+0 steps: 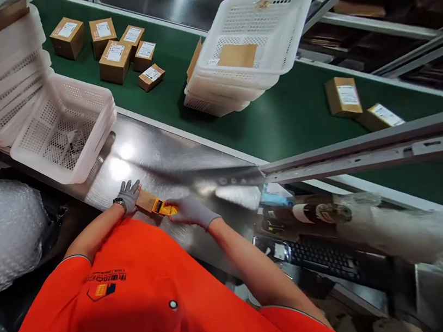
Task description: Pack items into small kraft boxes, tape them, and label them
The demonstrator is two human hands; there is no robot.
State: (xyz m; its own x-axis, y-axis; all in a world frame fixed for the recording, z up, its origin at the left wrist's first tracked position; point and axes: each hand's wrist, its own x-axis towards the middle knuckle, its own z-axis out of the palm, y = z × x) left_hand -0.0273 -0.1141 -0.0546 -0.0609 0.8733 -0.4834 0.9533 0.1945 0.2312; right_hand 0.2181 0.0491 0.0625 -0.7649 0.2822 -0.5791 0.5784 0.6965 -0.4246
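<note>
My left hand (129,195), in a grey glove with a watch at the wrist, rests with spread fingers against the left end of a small brown cardboard box (146,201). This box lies on the shiny metal worktop (153,148) close to my body. My right hand (190,212), also gloved in grey, is closed round a yellow and black tape dispenser (164,207). The dispenser sits at the right end of the box and covers part of it. Its far details are too small to read.
A green conveyor belt (281,119) runs beyond the worktop, carrying several labelled boxes (114,60) and stacked white baskets (233,71). More baskets (63,128) stand left. Bubble wrap (4,235) lies at far left. A metal rail (367,148), keyboard (325,258) and bottle (314,213) are right.
</note>
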